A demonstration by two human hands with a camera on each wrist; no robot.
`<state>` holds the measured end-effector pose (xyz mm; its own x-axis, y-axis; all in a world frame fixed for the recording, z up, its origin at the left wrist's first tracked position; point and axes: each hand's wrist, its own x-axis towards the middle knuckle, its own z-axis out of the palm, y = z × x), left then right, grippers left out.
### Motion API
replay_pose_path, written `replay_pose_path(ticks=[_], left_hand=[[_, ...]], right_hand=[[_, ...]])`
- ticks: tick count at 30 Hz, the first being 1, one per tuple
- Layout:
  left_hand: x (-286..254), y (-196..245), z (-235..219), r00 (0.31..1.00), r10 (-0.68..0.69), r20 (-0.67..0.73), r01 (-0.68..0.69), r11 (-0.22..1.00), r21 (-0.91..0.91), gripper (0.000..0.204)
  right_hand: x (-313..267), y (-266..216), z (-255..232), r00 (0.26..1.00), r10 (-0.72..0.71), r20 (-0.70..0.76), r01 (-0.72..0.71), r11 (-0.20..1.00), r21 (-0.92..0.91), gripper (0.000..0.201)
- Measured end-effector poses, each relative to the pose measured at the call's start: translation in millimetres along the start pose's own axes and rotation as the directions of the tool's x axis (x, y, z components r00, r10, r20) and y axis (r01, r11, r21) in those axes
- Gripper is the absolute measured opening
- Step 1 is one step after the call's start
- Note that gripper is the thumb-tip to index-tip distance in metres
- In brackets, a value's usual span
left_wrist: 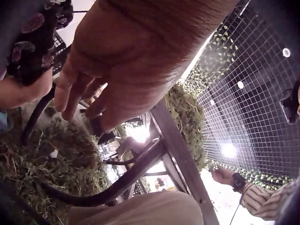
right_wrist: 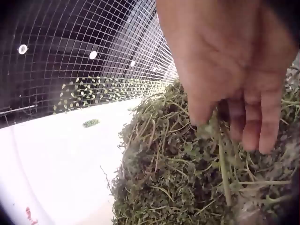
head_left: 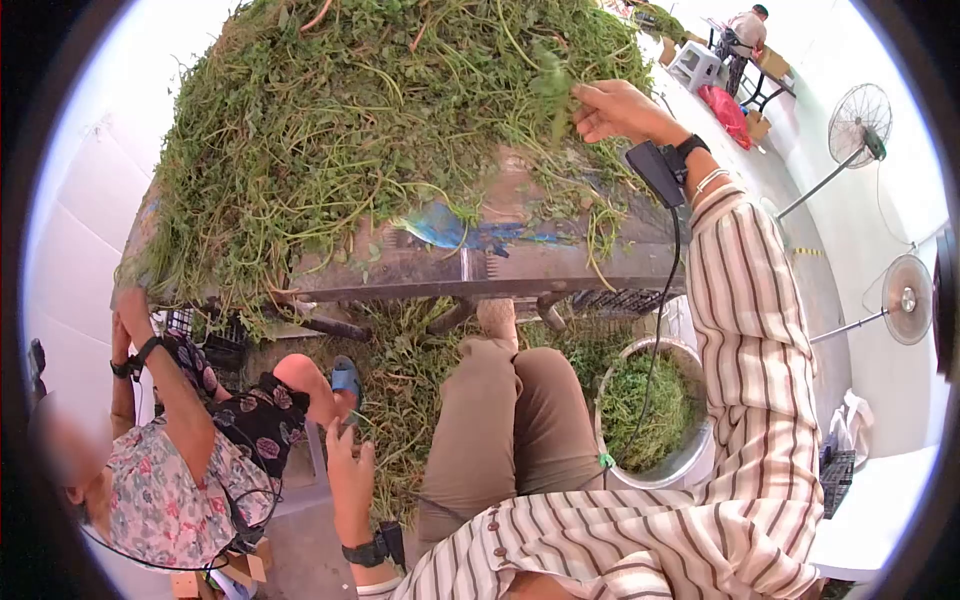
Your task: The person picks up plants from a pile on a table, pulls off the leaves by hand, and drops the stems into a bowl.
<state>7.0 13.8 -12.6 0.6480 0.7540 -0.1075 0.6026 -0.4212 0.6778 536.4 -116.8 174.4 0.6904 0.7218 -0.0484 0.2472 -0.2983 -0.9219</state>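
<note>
The right grip (head_left: 622, 112) pinches a leafy green sprig (head_left: 549, 88) by its stem (right_wrist: 224, 164), presumably to keep the foliage free, with heaped greens (head_left: 400, 120) beneath that grip on the tabletop (head_left: 640, 265), while the left grip (head_left: 350, 475), loosely curled lower down, appears to hold nothing

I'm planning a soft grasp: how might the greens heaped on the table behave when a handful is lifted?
The greens look floppy, since many thin stems bend and curl. They may drag neighbours along, as stems cross one another. A handful is probably light: small leaves, slim stems.
</note>
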Motion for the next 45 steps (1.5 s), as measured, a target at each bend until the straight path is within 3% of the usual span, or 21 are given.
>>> replay_pose_path(ticks=[1, 3, 9, 11, 12, 14, 18, 20, 23, 24, 26, 27, 29, 31, 33, 34, 36, 37, 39, 44, 45], left_hand=[[2, -1, 1, 0.999, 0.033, -0.01, -0.033, 0.999, 0.027, 0.04], [3, -1, 3, 0.998, 0.067, -0.016, -0.066, 0.997, 0.048, 0.04], [6, 3, 7, 0.999, -0.015, 0.045, 0.016, 1.0, -0.013, 0.04], [8, 8, 6, 0.996, 0.085, 0.037, -0.089, 0.989, 0.117, 0.04], [8, 8, 6, 0.996, 0.083, 0.032, -0.086, 0.989, 0.117, 0.04], [7, 8, 5, 0.995, 0.086, 0.053, -0.09, 0.992, 0.086, 0.04], [5, 12, 2, 0.995, 0.087, 0.049, -0.09, 0.993, 0.072, 0.04], [4, 8, 2, 0.991, 0.127, 0.03, -0.13, 0.985, 0.115, 0.04], [2, 13, -1, 0.997, 0.068, 0.032, -0.071, 0.992, 0.106, 0.041], [1, 11, -2, 0.998, 0.063, 0.026, -0.066, 0.992, 0.107, 0.041], [1, 6, 0, 1.0, 0.007, 0.024, -0.008, 1.0, 0.018, 0.042], [1, 7, -1, 1.0, 0.006, 0.022, -0.007, 1.0, 0.016, 0.042], [2, 10, -3, 0.998, 0.064, 0.015, -0.066, 0.993, 0.095, 0.042], [5, 14, -2, 0.999, 0.037, 0.027, -0.038, 0.999, 0.034, 0.042], [5, 14, 1, 1.0, 0.002, 0.03, -0.001, 1.0, -0.031, 0.042], [6, 10, 4, 0.999, 0.048, 0.025, -0.049, 0.999, 0.01, 0.042], [5, 10, 4, 0.996, 0.086, 0.01, -0.087, 0.995, 0.053, 0.043], [5, 14, 2, 0.998, 0.046, 0.032, -0.047, 0.999, 0.009, 0.043], [2, 16, -2, 0.999, 0.003, 0.048, -0.002, 1.0, -0.024, 0.043], [0, 5, -1, 0.999, -0.007, 0.032, 0.007, 1.0, 0.002, 0.043], [0, 5, 1, 0.999, -0.004, 0.047, 0.003, 1.0, 0.019, 0.043]], right_hand=[[-4, 1, -1, 1.0, 0.007, -0.001, -0.007, 1.0, 0.0, 0.031], [-10, 1, -6, 0.997, -0.082, -0.002, 0.077, 0.937, -0.34, 0.025], [-62, 26, -1, 0.985, 0.025, 0.172, 0.073, 0.84, -0.538, 0.019], [-67, 50, 3, 0.884, -0.334, 0.326, 0.467, 0.635, -0.615, 0.021], [-68, 54, 5, 0.882, -0.338, 0.33, 0.472, 0.633, -0.613, 0.021], [-67, 60, 11, 0.946, -0.301, 0.118, 0.311, 0.747, -0.587, 0.022], [-47, 59, 19, 0.976, -0.209, 0.064, 0.199, 0.731, -0.653, 0.022], [-31, 78, 26, 0.831, -0.527, 0.18, 0.467, 0.483, -0.741, 0.022], [-14, 89, 28, 0.786, -0.572, 0.236, 0.48, 0.324, -0.815, 0.023], [-9, 84, 24, 0.782, -0.575, 0.241, 0.487, 0.322, -0.812, 0.023], [-3, 67, 12, 0.879, -0.476, -0.011, 0.222, 0.431, -0.875, 0.021], [-6, 57, 7, 0.878, -0.478, -0.009, 0.225, 0.429, -0.875, 0.021], [-17, 30, -2, 0.989, -0.128, -0.074, 0.066, 0.827, -0.558, 0.019], [-22, 32, 1, 0.995, -0.087, -0.058, 0.038, 0.822, -0.568, 0.02], [-14, 62, 8, 0.907, -0.354, 0.227, 0.407, 0.603, -0.686, 0.022], [-12, 74, 15, 0.902, -0.36, 0.237, 0.417, 0.594, -0.687, 0.022], [-12, 85, 31, 0.816, -0.517, 0.26, 0.474, 0.34, -0.812, 0.02], [-9, 81, 32, 0.81, -0.523, 0.265, 0.484, 0.34, -0.806, 0.02], [-5, 71, 24, 0.931, -0.349, 0.104, 0.272, 0.478, -0.835, 0.019], [-6, 1, -6, 0.864, -0.466, -0.193, 0.108, 0.544, -0.832, 0.022], [1, -7, -18, 0.806, -0.555, -0.204, 0.155, 0.53, -0.834, 0.024]])
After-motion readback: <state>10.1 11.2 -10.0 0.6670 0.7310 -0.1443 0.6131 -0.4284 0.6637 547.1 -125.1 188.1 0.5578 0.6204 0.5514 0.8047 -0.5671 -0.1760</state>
